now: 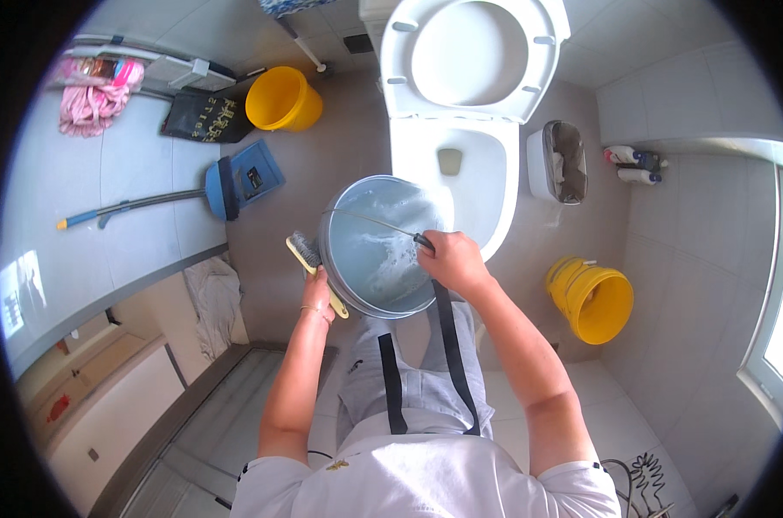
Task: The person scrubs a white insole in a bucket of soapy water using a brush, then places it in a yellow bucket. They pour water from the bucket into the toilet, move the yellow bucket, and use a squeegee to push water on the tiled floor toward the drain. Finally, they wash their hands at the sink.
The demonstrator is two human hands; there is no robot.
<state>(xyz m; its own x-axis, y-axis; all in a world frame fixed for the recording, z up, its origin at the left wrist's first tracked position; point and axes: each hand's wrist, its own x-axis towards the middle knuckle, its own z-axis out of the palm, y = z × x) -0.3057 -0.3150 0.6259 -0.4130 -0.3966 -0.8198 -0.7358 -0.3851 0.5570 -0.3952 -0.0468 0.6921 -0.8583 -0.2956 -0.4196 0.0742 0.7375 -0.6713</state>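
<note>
A metal bucket of cloudy water with foam on top is in front of my legs, its upper right rim overlapping the toilet bowl in view. My right hand grips the black grip of the bucket's wire handle over the right side of the rim. At the bucket's left side, my left hand holds a scrub brush with a yellow back and dark bristles. Whether the fingers of that hand also touch the bucket cannot be made out. The toilet's seat and lid are raised.
A yellow bucket stands at the back left, beside a blue dustpan and broom. Right of the toilet is a lined waste bin. Another yellow bucket and several bottles are further right.
</note>
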